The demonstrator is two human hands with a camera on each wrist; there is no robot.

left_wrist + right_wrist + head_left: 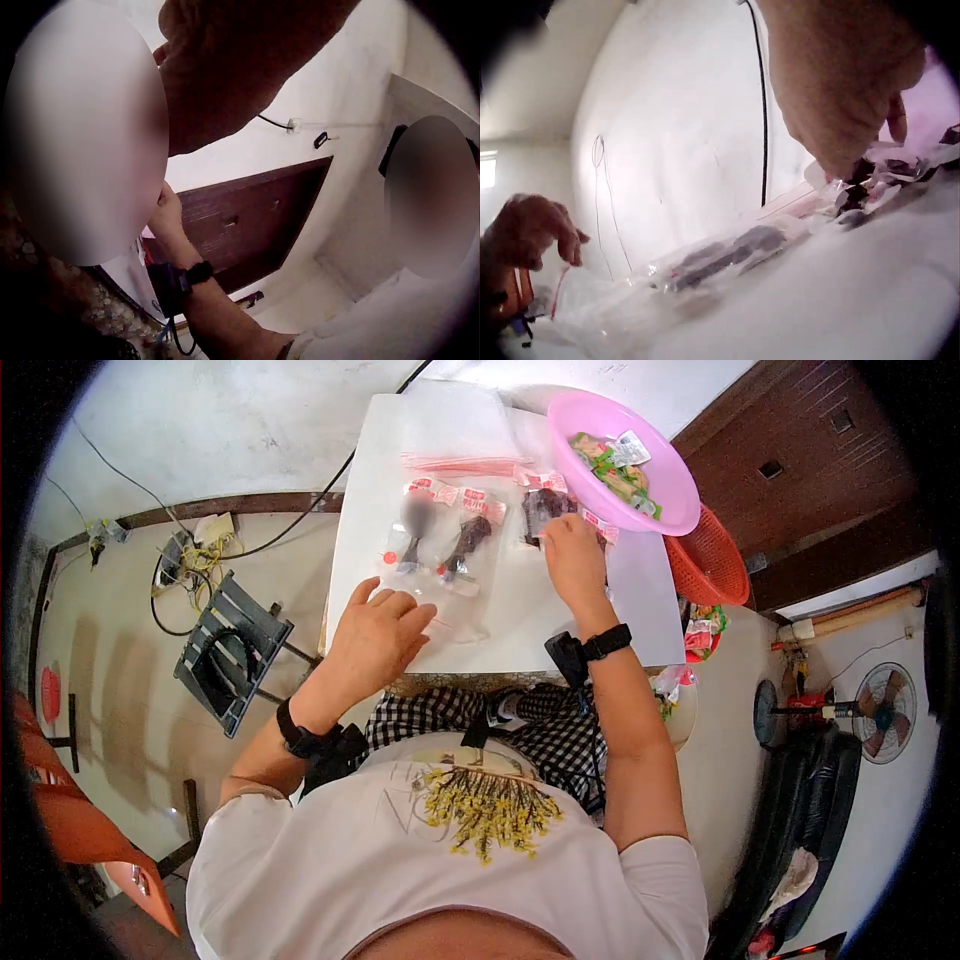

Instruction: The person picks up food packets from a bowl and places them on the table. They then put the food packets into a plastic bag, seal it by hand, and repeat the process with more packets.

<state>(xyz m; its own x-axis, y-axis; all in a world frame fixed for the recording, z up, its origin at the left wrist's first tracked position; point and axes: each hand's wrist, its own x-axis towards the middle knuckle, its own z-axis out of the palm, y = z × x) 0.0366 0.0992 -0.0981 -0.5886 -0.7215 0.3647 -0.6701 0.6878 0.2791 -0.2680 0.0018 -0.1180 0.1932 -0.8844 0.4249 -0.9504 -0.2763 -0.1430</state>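
Note:
My right hand [577, 565] reaches to the far right of the white table, its fingertips pinching one of the dark-filled packets [543, 503] with red-and-white tops. In the right wrist view these packets [862, 196] lie bunched under that hand. Two similar packets [468, 542] lie side by side in a large clear plastic bag [455, 615] at the table's middle. At the bag's near left end is my left hand [375, 635], fingers bent. A thin red strip [558, 292] of the bag runs down from its fingertips in the right wrist view.
A pink basin [680, 490] with green-printed packets [615, 470] overhangs the table's right corner, above a red basket [715, 565]. Clear bags with pink edges [465, 464] are stacked at the back. A dark folding stool [235, 645] stands left; a fan [885, 712] is at right.

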